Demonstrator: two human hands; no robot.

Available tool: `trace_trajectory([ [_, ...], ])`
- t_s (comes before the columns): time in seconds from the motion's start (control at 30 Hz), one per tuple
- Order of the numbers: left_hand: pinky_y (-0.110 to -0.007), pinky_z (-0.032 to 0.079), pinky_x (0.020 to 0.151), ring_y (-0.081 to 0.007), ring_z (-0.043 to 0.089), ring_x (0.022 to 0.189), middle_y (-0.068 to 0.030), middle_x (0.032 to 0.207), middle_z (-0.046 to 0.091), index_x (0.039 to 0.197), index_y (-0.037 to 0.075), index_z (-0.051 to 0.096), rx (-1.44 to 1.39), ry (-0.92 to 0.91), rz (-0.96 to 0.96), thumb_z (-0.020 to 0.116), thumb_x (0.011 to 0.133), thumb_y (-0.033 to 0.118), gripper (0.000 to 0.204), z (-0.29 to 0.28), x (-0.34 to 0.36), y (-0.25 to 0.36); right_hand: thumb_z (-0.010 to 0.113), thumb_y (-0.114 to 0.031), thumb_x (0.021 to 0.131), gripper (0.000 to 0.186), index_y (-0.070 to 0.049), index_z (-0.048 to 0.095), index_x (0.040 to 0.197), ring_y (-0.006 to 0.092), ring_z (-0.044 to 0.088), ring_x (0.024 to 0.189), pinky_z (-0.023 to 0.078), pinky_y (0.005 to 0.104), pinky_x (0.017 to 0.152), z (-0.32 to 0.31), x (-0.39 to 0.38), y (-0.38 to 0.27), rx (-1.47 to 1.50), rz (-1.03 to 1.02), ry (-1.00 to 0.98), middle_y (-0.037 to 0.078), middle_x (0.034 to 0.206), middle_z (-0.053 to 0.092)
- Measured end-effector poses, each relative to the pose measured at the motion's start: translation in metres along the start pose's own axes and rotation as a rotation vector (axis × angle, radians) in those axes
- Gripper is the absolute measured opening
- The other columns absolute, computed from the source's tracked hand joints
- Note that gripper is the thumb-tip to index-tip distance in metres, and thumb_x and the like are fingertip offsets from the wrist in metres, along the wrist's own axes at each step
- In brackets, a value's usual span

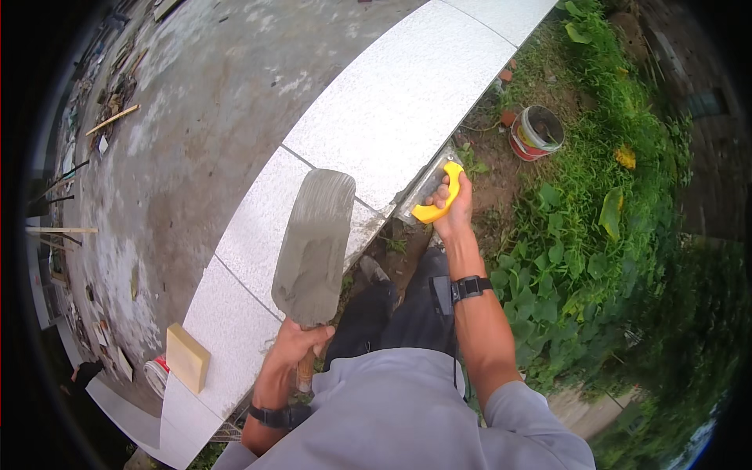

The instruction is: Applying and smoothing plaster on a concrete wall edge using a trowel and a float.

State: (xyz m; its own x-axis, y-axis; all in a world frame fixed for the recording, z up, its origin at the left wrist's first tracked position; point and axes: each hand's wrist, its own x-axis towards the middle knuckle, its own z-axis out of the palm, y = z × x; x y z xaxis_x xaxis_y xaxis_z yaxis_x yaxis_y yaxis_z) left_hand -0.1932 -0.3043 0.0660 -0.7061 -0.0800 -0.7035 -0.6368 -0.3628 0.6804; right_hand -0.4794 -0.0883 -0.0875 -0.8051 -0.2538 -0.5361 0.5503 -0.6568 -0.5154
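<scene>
Fingers of the left hand are wrapped tight around the wooden handle of a brick trowel, whose big blade is smeared grey with mortar and is held up over the row of tiles. The right hand is closed on the yellow handle of a float, which is pressed against the outer edge of a tile, right where a joint meets the drop-off.

Progress-wise, it looks well along: a curving run of pale speckled tiles is already laid as a cap, with thin joints seen between them. What seems left is the edge work at the spot where the float sits, where grey mortar is showing under the tile lip. How much of the far end is finished can't be told.

A yellowish block is parked on the tiles near the left hand. Beyond the tiles, a wide rough concrete slab is seen, blotchy and stained, with timber offcuts and scrap scattered along its far side. On the other side it's all outdoors: bare dirt, a red and white bucket with dried mortar in it, and a thick patch of leafy green weeds. A black watch is worn on the right wrist.
</scene>
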Motion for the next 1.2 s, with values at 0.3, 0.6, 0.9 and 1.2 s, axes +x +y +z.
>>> trace_trajectory([
  [0.3, -0.027, 0.039, 0.046, -0.0119, 0.052, 0.049, -0.0021, 0.063, 0.055, 0.093, 0.004, 0.058, -0.011, 0.059, -0.025, 0.071, 0.079, 0.000, 0.019, 0.008, 0.005, -0.006, 0.045, -0.047, 0.100, 0.034, -0.016, 0.050, 0.087, 0.0096, 0.038, 0.046, 0.042, 0.0309, 0.056, -0.006, 0.032, -0.014, -0.031, 0.032, 0.153, -0.006, 0.057, 0.041],
  [0.6, -0.027, 0.038, 0.045, -0.0125, 0.051, 0.048, -0.0019, 0.062, 0.054, 0.089, 0.005, 0.057, -0.002, 0.050, -0.011, 0.072, 0.078, 0.002, 0.019, 0.025, 0.015, -0.001, 0.047, -0.046, 0.099, 0.033, -0.015, 0.048, 0.089, 0.0106, 0.038, 0.045, 0.043, 0.0323, 0.056, -0.001, 0.050, -0.032, 0.071, 0.068, -0.021, -0.005, 0.058, 0.041],
  [0.9, -0.027, 0.037, 0.044, -0.0127, 0.049, 0.047, -0.0017, 0.060, 0.052, 0.086, 0.006, 0.057, 0.002, 0.072, -0.015, 0.073, 0.078, 0.005, 0.019, 0.040, 0.021, 0.010, 0.046, -0.048, 0.099, 0.034, -0.016, 0.048, 0.086, 0.0096, 0.035, 0.044, 0.041, 0.0312, 0.054, -0.012, 0.056, -0.053, 0.053, 0.060, 0.086, -0.005, 0.056, 0.040],
  [1.2, -0.027, 0.038, 0.046, -0.0113, 0.050, 0.048, -0.0001, 0.062, 0.051, 0.096, 0.005, 0.055, 0.002, 0.008, 0.016, 0.070, 0.081, 0.002, 0.022, 0.052, 0.032, 0.019, 0.049, -0.047, 0.097, 0.033, -0.015, 0.049, 0.089, 0.0095, 0.038, 0.046, 0.043, 0.0317, 0.056, -0.013, 0.108, -0.081, 0.117, 0.061, 0.147, -0.006, 0.058, 0.041],
])
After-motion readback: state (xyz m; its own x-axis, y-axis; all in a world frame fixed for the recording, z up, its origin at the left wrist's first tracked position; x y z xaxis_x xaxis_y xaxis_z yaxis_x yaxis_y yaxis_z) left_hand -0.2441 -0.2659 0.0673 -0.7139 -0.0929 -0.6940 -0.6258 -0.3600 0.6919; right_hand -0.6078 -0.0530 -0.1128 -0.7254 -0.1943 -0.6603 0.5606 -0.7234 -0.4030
